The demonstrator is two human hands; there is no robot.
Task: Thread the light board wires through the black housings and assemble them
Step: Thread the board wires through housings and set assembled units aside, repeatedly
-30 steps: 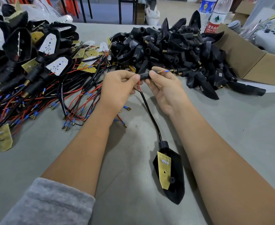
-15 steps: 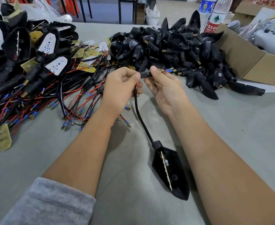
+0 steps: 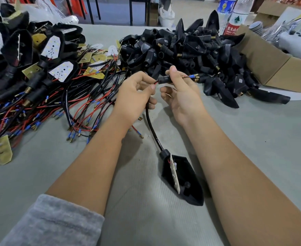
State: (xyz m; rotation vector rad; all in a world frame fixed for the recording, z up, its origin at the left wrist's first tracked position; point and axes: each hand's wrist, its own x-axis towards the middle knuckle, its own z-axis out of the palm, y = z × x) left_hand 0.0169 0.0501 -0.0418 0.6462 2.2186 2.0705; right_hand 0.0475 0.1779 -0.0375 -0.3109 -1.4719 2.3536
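Black sleeve (image 3: pixel 164 79) lies crosswise in my right hand (image 3: pixel 181 94), pinched at thumb and finger. Left of the sleeve, my left hand (image 3: pixel 135 96) pinches the red wire (image 3: pixel 155 83) entering it; terminals (image 3: pixel 193 76) poke out right. The housing (image 3: pixel 183 180) rests below on open mat.

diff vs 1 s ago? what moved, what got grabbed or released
The housing on the table, with its board, rolled from board-face-up onto its edge and slid slightly right. The wire tips poke farther out of the black sleeve, and the hands have drawn slightly apart. No grab or release: left hand pinches the wires, right hand the sleeve. Piles and box unchanged.
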